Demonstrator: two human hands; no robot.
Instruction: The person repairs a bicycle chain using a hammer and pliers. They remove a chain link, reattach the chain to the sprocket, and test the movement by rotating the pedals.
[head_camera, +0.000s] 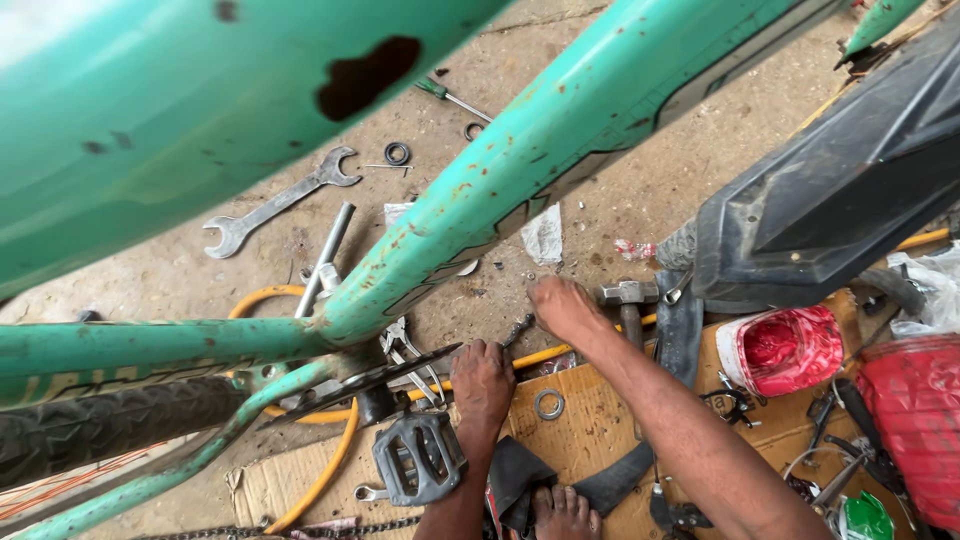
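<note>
1. While the green frame fills the upper view, both hands work low on the concrete floor beneath it.
2. Left hand lies knuckles up just right of the chainring, fingers curled downward near the pliers; its grip looks clenched, though what it grasps, if anything, I cannot tell.
3. Right hand reaches further out, fingers bunched and pressed to the floor beside a small bolt; whether that grip has anything pinched I cannot tell.
4. A hammer lies just right of the right hand, head near the fingers, handle running back under the forearm.
5. A washer lies on the cardboard between the two forearms.
6. A grey pedal hangs on its crank left of the left wrist, with the chain at the bottom edge.
7. An open-ended spanner lies well apart on the floor, upper left, with a screwdriver further off.
8. A yellow hose loops under the frame and across the cardboard.
9. A red tub stands at the right, below the black saddle.
10. A bare foot shows at the bottom edge.
</note>
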